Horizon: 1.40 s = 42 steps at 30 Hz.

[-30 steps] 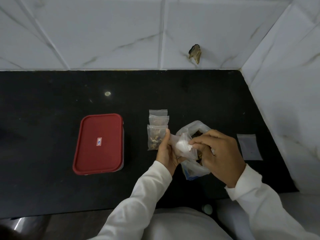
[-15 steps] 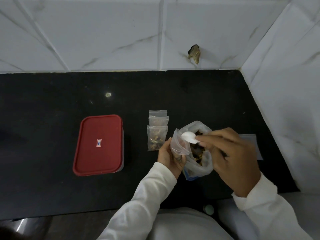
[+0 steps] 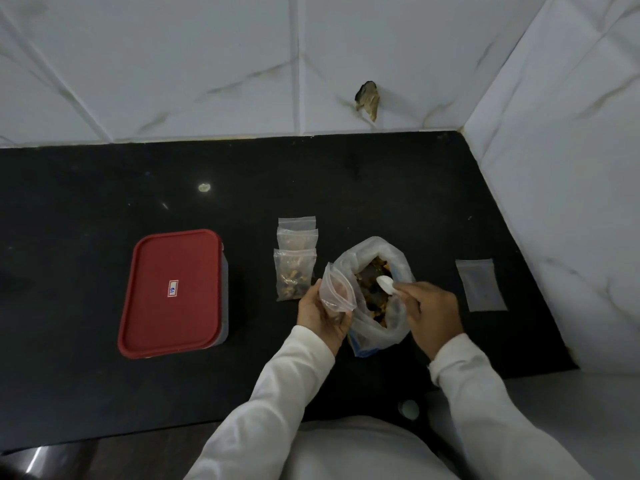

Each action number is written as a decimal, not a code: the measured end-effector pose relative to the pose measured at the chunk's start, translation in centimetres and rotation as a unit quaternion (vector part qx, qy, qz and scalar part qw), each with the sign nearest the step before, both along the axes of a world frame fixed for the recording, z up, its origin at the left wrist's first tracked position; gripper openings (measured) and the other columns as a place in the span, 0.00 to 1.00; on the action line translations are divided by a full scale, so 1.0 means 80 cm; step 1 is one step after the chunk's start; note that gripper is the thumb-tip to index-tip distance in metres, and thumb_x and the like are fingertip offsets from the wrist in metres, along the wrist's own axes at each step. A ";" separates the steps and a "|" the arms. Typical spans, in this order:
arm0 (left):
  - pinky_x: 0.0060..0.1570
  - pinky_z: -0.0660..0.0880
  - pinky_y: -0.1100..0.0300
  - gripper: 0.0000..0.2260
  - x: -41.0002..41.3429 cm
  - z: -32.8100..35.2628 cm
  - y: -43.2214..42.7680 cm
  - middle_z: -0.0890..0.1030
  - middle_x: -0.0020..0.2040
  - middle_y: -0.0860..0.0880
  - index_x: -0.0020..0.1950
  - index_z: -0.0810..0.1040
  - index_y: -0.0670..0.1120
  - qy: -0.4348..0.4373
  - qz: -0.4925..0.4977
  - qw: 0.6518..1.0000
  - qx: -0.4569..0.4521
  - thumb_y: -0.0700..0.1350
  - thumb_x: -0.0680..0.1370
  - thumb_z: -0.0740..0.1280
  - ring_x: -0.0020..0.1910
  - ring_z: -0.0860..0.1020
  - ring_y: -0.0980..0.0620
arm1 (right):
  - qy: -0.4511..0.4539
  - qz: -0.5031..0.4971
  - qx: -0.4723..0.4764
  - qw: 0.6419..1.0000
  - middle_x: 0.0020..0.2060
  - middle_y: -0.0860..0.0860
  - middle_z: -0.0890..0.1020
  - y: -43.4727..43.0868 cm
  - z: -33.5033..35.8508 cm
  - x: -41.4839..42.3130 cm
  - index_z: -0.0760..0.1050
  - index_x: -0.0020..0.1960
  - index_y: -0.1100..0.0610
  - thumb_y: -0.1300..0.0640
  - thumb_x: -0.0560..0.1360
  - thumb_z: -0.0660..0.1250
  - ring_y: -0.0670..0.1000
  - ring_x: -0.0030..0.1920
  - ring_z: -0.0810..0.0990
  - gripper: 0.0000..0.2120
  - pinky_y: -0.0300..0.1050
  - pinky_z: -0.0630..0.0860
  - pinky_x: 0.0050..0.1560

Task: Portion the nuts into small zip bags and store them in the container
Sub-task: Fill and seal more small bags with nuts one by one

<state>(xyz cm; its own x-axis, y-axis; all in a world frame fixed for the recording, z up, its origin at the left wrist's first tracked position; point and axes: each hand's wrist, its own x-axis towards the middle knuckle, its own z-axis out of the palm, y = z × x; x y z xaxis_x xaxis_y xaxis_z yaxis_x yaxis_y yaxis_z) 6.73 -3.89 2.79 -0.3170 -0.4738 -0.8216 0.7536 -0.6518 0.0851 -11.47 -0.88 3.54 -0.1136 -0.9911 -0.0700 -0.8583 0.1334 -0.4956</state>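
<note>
On the black countertop [image 3: 104,188], set in a corner of white marbled wall tiles [image 3: 173,64], the big bag of nuts [image 3: 391,327] stands open near the front edge, its mouth facing up. A chipped spot [image 3: 367,105] marks the back wall at 12 o'clock from the bag.

The left hand [image 3: 323,313] grasps a small zip bag [image 3: 337,289] at the big bag's 9 o'clock, its mouth held open and touching the larger rim. The right hand [image 3: 431,310], at 3 o'clock, is curled round the handle of a white spoon [image 3: 386,284] whose bowl sits over the nuts.

Three filled zip bags [image 3: 296,268] lie overlapped at 10 o'clock, just beside the left hand. The red-lidded container [image 3: 171,292] rests closed at 9 o'clock, well apart from them. A flat zip bag [image 3: 479,285] lies at 3 o'clock, near the right wall.

That side wall closes off the counter at 3 o'clock and the back wall at 12. Black surface stretches from the container to the back wall and on past the view's left edge, with a pale fleck [image 3: 204,187] at 11 o'clock. The counter's front edge runs beneath both white sleeves [image 3: 277,386].
</note>
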 end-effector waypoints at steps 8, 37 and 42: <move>0.25 0.78 0.61 0.13 -0.015 -0.013 -0.002 0.84 0.35 0.46 0.50 0.81 0.43 -0.003 0.017 1.000 0.000 0.51 0.80 0.63 0.29 0.83 0.50 | 0.007 0.053 0.019 0.998 0.50 0.59 0.82 -0.013 -0.009 0.007 0.82 0.56 0.59 0.68 0.73 0.69 0.59 0.50 0.81 0.13 0.56 0.79 0.52; 0.29 0.79 0.61 0.17 -0.012 -0.008 -0.004 0.80 0.42 0.47 0.66 0.77 0.46 0.016 0.046 0.999 -0.001 0.51 0.79 0.65 0.35 0.80 0.52 | -0.457 -0.245 0.184 0.835 0.42 0.59 0.82 0.003 0.025 -0.031 0.83 0.50 0.63 0.68 0.78 0.62 0.51 0.42 0.78 0.10 0.45 0.76 0.49; 0.27 0.78 0.62 0.13 -0.009 0.000 -0.002 0.80 0.41 0.47 0.57 0.78 0.45 0.026 0.036 0.999 -0.015 0.52 0.78 0.65 0.31 0.80 0.53 | -0.511 -0.256 0.144 0.808 0.40 0.55 0.82 0.008 0.064 -0.034 0.82 0.48 0.61 0.67 0.78 0.62 0.49 0.41 0.78 0.10 0.42 0.76 0.47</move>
<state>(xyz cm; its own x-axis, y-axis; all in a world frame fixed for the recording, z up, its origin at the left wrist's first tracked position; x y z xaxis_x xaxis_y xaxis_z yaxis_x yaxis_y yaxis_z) 6.05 -4.08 2.79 -0.3225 -0.5210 -0.7903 0.8023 -0.5934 0.0638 -14.17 -0.20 8.62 -0.2409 -0.7582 -0.6059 0.1837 0.5773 -0.7956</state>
